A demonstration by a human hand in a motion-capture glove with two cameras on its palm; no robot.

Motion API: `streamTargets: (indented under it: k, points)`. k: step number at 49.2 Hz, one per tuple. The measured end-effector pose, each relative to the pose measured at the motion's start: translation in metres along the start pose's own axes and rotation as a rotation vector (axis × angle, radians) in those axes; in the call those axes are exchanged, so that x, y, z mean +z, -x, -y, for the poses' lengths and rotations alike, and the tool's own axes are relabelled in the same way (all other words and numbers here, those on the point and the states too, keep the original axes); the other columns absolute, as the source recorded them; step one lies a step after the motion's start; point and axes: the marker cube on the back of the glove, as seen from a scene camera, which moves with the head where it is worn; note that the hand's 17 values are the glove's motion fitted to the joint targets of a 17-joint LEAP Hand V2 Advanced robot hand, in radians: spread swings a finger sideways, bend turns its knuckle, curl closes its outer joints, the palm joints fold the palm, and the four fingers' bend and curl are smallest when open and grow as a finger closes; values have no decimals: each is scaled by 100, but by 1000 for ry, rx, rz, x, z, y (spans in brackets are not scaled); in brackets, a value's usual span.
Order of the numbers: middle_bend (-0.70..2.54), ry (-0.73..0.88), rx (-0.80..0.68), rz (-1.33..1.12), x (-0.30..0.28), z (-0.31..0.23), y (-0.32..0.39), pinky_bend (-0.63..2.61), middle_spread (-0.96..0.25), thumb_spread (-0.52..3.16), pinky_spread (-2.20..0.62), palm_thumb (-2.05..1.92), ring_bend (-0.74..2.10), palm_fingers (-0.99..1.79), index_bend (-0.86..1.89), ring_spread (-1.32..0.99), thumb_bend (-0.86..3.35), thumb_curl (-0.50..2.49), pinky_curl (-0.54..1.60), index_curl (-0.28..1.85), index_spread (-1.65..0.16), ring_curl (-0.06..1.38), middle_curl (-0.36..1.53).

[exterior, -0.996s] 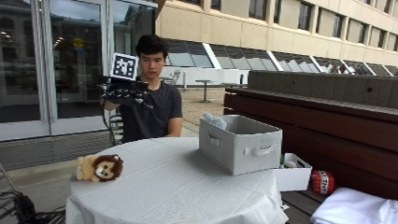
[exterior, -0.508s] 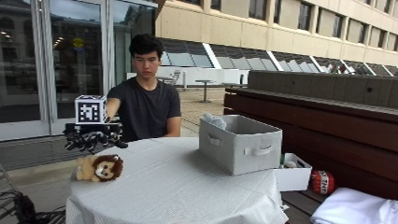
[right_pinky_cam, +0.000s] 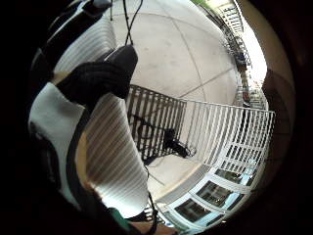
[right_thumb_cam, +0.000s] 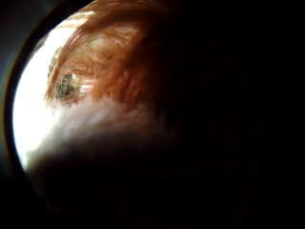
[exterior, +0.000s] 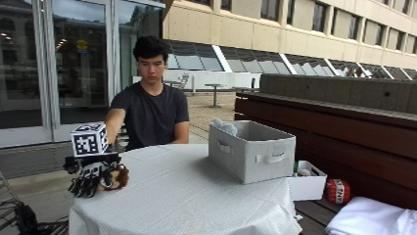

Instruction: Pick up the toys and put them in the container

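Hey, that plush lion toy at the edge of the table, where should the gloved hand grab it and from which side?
Probably around the body, coming down from above. The plush lion sits at the table edge with the gloved right hand already draped over it, fingers pointing down its outer side. Its mane fills the thumb-side palm view, so curling the fingers under the soft body looks easiest.

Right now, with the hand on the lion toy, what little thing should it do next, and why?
Probably curl the fingers round the lion to grip it. The gloved hand lies over the toy at the table edge with fingers hanging straight, and the thumb-side palm view is filled with its orange mane, so the palm is close. It is not gripped yet, and the bin waits across the table.
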Motion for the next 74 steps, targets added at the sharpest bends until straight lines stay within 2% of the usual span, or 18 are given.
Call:
streamTargets:
  k: [9,13,17,23,29,36,41,51,61,74]
  points:
    - [49,-39,-19,-76,-19,-3,3,68,-30,115,-19,75,45,82,47,-46,37,43,27,32,-38,35,46]
    - [56,-46,-12,-143,-27,-1,5,63,-32,101,-32,90,61,117,47,-50,44,50,25,34,-36,40,49]
    - [67,-59,-8,-141,-39,-1,9,61,-34,92,-41,101,75,132,46,-50,51,56,28,37,-33,45,52]
    - [74,-41,9,-86,-65,-1,20,67,-36,58,-48,98,82,126,41,-50,46,62,31,38,-32,48,54]
    - [79,-32,-58,-124,-112,-9,47,73,-36,63,-47,79,96,120,15,-47,31,61,34,34,-34,50,55]
    - [73,-245,-179,-121,-189,-3,102,81,-39,65,-48,71,110,111,7,-44,25,64,37,27,-37,53,54]
    - [73,-249,-139,-115,-245,-21,147,83,-40,67,-48,70,114,109,8,-43,23,67,37,23,-38,53,55]
    - [73,-390,-212,-121,-332,-52,263,85,-42,70,-48,70,117,108,10,-41,21,72,38,16,-40,52,58]
    - [73,-396,-305,-114,-350,-87,358,85,-43,72,-48,70,118,108,11,-41,19,78,38,11,-40,51,59]
    - [72,-326,-449,-91,-311,-132,479,84,-43,74,-48,70,119,109,12,-40,17,84,37,6,-41,49,62]
